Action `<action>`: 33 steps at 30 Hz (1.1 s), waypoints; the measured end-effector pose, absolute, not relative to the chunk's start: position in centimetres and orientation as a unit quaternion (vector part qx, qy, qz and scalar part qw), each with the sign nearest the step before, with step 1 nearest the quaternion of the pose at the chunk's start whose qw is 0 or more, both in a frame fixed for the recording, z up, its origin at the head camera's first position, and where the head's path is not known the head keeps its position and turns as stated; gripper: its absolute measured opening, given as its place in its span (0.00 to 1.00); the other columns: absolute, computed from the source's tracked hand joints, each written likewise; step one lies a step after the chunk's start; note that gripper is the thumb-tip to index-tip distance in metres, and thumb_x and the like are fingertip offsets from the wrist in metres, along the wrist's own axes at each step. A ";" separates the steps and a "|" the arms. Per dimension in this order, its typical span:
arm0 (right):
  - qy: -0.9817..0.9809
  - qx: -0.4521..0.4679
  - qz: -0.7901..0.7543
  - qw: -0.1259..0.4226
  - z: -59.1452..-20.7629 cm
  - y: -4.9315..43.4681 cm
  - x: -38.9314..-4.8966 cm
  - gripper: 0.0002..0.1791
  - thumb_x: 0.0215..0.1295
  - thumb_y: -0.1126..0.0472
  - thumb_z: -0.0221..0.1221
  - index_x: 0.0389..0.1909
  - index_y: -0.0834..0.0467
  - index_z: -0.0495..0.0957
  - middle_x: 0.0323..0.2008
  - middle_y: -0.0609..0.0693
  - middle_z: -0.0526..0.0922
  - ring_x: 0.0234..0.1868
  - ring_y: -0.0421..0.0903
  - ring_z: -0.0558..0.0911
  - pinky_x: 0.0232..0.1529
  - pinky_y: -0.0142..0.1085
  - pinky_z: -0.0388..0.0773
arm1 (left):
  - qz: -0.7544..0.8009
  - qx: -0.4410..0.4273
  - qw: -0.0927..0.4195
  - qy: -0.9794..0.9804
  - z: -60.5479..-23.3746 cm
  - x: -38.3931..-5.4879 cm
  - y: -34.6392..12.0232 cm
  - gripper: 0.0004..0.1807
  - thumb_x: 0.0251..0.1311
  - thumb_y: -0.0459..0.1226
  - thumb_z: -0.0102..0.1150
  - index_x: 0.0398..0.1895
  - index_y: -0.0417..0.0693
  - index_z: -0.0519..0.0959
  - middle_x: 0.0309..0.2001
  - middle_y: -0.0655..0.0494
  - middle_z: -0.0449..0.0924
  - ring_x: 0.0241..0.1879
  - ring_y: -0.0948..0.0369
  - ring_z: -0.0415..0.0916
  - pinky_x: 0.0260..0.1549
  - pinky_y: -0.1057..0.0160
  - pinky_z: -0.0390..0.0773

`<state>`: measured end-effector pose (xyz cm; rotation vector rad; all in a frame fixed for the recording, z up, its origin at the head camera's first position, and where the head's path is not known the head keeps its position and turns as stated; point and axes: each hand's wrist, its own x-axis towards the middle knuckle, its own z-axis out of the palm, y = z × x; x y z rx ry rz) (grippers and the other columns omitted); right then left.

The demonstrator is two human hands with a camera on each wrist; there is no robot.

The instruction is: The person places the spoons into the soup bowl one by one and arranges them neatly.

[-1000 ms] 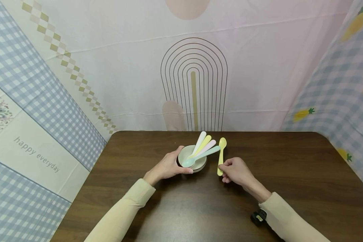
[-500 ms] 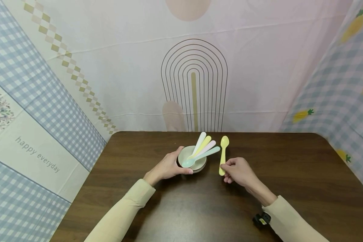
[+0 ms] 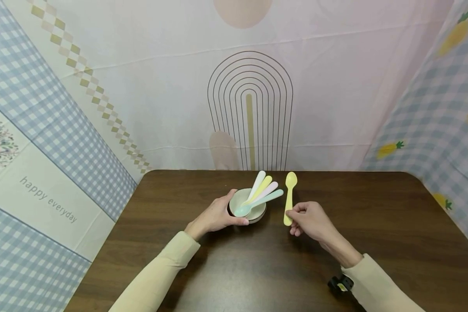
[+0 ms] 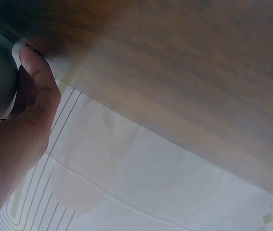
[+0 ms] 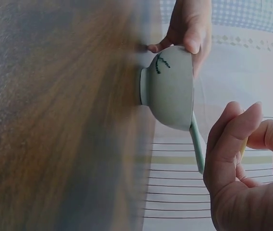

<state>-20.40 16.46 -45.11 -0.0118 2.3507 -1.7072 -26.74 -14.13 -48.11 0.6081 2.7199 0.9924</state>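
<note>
My left hand (image 3: 214, 214) grips the side of a small pale bowl (image 3: 237, 198), thumb in front and fingers around the far left. In the bowl lean several plastic spoons: a white spoon (image 3: 257, 181), a yellow spoon (image 3: 266, 183), a pale pink spoon (image 3: 271, 186) and a mint green spoon (image 3: 271, 196), handles pointing up and right. To the right of the bowl, my right hand (image 3: 310, 221) pinches another yellow spoon (image 3: 289, 195) by its handle end, its bowl end up. The right wrist view shows the bowl (image 5: 172, 91) from the side, with a dark leaf mark; the pinched spoon is mostly hidden there.
A dark brown wooden table (image 3: 234, 268) lies under both hands. Behind it hangs a pale cloth (image 3: 171, 99) with an arch print, and blue checked cloth (image 3: 425, 130) hangs at the right. A small black device (image 3: 340, 284) sits at the right wrist.
The right hand has shifted slightly right with the yellow spoon, whose bowl end has risen a little and turned more toward the camera. The left hand and the bowl stay in place.
</note>
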 end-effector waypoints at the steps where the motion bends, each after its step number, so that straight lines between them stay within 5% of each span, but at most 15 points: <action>1: 0.804 -0.007 -0.583 0.117 -45.0 16.5 -20.4 0.11 0.78 0.64 0.61 0.39 0.71 0.82 0.22 0.50 0.83 0.21 0.40 0.84 0.25 0.32 0.84 | 0.335 0.204 0.092 0.915 -48.1 -26.7 -14.1 0.58 0.54 0.58 0.83 0.83 0.49 0.64 0.68 0.45 0.82 0.65 0.51 0.81 0.68 0.48 0.78; 18: 0.806 -0.042 -0.580 0.112 -43.7 16.0 -19.9 0.10 0.77 0.65 0.61 0.43 0.72 0.81 0.23 0.49 0.85 0.22 0.39 0.83 0.25 0.31 0.83 | 0.334 0.202 0.098 0.915 -48.2 -26.8 -14.2 0.63 0.55 0.58 0.82 0.86 0.41 0.58 0.74 0.38 0.77 0.71 0.46 0.78 0.72 0.45 0.76; 33: 0.809 -0.074 -0.569 0.129 -43.0 15.2 -19.9 0.08 0.71 0.67 0.56 0.36 0.68 0.81 0.18 0.46 0.78 0.17 0.38 0.76 0.19 0.30 0.74 | 0.335 0.203 0.092 0.915 -48.1 -26.8 -14.1 0.60 0.54 0.57 0.83 0.85 0.46 0.61 0.70 0.42 0.80 0.67 0.49 0.80 0.70 0.47 0.77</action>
